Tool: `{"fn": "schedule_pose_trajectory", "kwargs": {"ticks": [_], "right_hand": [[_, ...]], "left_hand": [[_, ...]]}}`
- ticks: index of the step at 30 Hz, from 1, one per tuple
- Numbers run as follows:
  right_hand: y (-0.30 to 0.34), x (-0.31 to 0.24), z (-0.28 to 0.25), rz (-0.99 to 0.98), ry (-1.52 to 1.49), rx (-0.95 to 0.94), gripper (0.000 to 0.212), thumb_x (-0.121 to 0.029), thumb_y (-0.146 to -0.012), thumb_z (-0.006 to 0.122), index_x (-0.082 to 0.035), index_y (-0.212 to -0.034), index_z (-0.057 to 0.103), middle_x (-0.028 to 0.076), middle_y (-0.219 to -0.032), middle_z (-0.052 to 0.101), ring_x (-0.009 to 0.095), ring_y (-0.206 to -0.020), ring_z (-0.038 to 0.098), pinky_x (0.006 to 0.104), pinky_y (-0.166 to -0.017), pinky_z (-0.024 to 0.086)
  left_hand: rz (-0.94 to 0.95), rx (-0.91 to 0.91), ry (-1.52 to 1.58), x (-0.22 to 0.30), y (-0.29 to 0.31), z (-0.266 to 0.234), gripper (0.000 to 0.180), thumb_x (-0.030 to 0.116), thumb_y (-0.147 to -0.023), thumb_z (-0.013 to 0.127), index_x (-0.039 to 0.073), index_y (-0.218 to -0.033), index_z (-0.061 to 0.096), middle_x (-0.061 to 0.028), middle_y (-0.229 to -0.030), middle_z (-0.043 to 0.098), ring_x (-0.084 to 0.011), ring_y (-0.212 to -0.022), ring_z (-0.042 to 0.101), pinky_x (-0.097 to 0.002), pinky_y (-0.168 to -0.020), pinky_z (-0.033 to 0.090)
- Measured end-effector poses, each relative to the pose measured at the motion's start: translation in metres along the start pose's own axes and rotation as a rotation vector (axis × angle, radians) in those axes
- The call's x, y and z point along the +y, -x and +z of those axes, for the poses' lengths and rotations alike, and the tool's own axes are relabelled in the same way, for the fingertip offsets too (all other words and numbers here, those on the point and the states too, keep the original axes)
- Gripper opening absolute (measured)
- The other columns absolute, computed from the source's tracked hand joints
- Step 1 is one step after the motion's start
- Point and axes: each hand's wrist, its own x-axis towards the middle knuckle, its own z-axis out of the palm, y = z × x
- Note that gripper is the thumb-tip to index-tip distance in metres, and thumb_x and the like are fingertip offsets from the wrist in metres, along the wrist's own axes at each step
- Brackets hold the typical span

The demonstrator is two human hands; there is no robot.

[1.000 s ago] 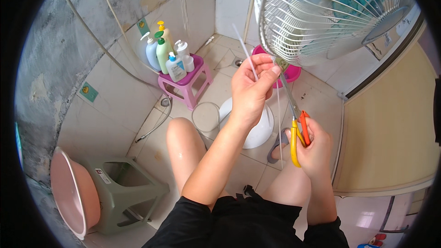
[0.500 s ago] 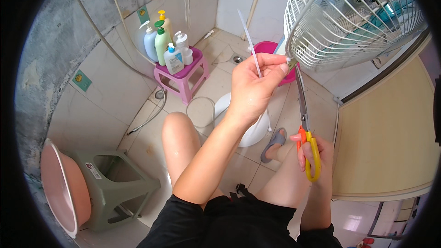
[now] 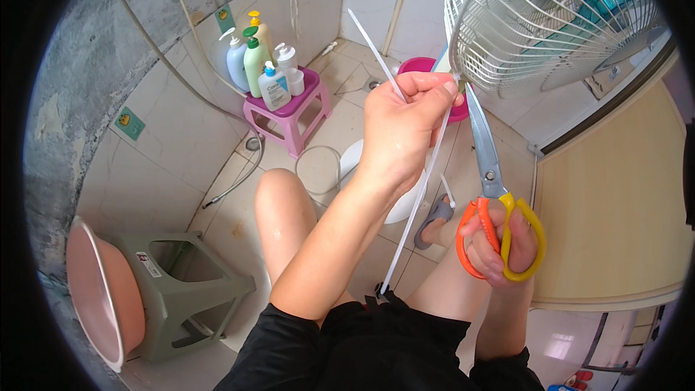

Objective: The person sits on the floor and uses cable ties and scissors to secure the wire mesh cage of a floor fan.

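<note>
My left hand [image 3: 405, 127] is closed in a pinch at the lower rim of the white fan guard [image 3: 499, 51]. A thin white plastic strip [image 3: 369, 45], like a cable tie, sticks up from this hand. A longer strip [image 3: 413, 221] hangs below it toward my lap. Another short white piece [image 3: 447, 190] with a small head shows above the slippered foot; whether it touches anything I cannot tell. My right hand [image 3: 499, 242] grips scissors [image 3: 489, 159] with one orange and one yellow handle. Their blades point up, tips near my left fingertips and the guard. What lies between those fingertips is mostly hidden.
A pink stool [image 3: 293, 108] with several pump bottles stands back left. A magenta basin [image 3: 420, 65] is partly behind my left hand. At lower left are a grey-green stool [image 3: 174, 282] and a pink basin [image 3: 108, 293]. A hose [image 3: 239, 119] trails along the wall; a beige panel [image 3: 608, 203] stands right.
The scissors have turned from edge-on to flat toward me, their handles spread wider. The upper strip leans further left, the long hanging strip now shows, and the short headed piece appears nearer the foot.
</note>
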Motion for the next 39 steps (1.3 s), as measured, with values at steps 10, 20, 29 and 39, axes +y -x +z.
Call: {"fn": "schedule_pose_trajectory", "kwargs": {"ticks": [10,20,29,39], "right_hand": [[0.000,0.000,-0.003,0.064,-0.077,-0.097,0.063,-0.045,-0.095,0.025,0.011,-0.105,0.052,0.001,-0.049,0.044,0.007,-0.037,0.037,0.0210,-0.036,0.031],[0.004,0.004,0.015,0.002,0.554,0.402,0.022,-0.014,-0.086,0.057,0.004,-0.096,0.059,0.003,-0.055,0.051,0.006,-0.044,0.045,0.0186,-0.039,0.033],[-0.009,0.028,0.006,-0.515,1.015,0.631,0.023,0.002,-0.069,0.065,0.004,-0.091,0.059,0.005,-0.055,0.056,0.011,-0.044,0.048,0.0239,-0.042,0.034],[-0.007,0.020,0.008,-0.461,1.287,0.594,0.027,0.001,-0.072,0.066,0.005,-0.097,0.056,0.007,-0.062,0.056,0.009,-0.052,0.051,0.0227,-0.048,0.039]], "left_hand": [[-0.117,0.006,0.071,0.008,0.002,0.005,0.017,0.006,-0.083,0.056,-0.007,-0.094,0.054,-0.0045,-0.071,0.054,-0.0054,-0.050,0.038,-0.0187,-0.042,0.031],[-0.169,-0.054,0.140,0.007,-0.001,-0.001,0.022,0.003,-0.084,0.052,-0.008,-0.102,0.049,-0.0070,-0.077,0.051,-0.0055,-0.055,0.039,-0.0173,-0.041,0.030],[-0.158,-0.053,0.136,0.003,-0.008,-0.002,0.013,0.006,-0.083,0.054,-0.004,-0.092,0.053,-0.0045,-0.070,0.052,-0.0056,-0.050,0.042,-0.0190,-0.039,0.034],[-0.082,0.000,0.020,0.007,0.003,0.006,0.014,0.008,-0.082,0.059,-0.001,-0.091,0.055,-0.0048,-0.074,0.055,-0.0039,-0.050,0.038,-0.0186,-0.043,0.031]]}}
